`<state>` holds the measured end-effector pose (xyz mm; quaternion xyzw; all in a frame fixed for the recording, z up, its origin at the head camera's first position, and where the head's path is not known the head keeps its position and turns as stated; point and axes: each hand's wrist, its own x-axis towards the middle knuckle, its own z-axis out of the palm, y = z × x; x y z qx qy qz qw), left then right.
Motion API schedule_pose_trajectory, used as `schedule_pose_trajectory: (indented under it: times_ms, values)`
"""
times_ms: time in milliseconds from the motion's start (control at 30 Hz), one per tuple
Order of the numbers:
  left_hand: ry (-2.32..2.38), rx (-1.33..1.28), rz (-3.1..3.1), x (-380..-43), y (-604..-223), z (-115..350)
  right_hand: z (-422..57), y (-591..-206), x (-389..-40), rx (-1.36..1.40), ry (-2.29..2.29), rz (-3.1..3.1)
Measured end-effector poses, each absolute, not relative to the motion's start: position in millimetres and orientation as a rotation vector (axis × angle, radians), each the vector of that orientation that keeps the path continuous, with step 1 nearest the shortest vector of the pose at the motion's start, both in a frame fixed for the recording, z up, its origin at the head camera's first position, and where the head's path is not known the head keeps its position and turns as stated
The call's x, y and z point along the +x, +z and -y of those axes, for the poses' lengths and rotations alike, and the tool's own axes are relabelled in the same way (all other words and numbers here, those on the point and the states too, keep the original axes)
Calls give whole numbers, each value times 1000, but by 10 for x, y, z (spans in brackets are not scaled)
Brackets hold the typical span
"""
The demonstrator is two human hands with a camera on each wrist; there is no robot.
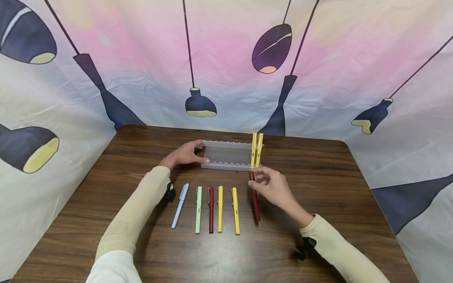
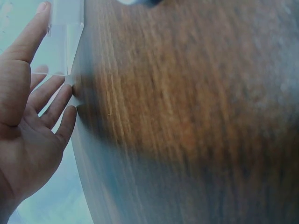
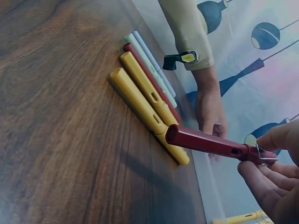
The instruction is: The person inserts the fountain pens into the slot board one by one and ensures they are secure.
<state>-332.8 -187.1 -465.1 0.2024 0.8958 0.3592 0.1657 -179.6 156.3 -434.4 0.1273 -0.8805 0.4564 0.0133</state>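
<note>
My right hand [image 1: 270,184] pinches a dark red pen [image 1: 255,204] near its clip end, in front of the rack's right end. The right wrist view shows that pen [image 3: 205,142] tilted above the table, its clip between thumb and fingers. A clear rack [image 1: 226,166] with notched edges has two yellow pens [image 1: 256,151] lying across its right end. At the rack's left end rests my left hand [image 1: 185,153], thumb at the front corner and fingers toward the back. In the left wrist view its fingers [image 2: 56,100] are spread and fairly straight.
In front of the rack lies a row of pens: light blue [image 1: 180,205], light green [image 1: 198,209], dark red [image 1: 211,209] and two yellow, one [image 1: 220,208] beside the other [image 1: 235,210]. A printed cloth [image 1: 233,78] hangs behind the wooden table [image 1: 141,251].
</note>
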Motion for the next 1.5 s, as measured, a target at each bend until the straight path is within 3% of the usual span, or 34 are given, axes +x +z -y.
schedule_pose_trajectory:
  times_ms: [833,1500]
  values:
    - [1019,575,-2554,-3328,-4655,1873,-1569,-4000,-1993,314,1515,2614]
    - [1004,565,-2557,-3347,-4657,1875,-1502,-3904,-2330,413,1494,2338]
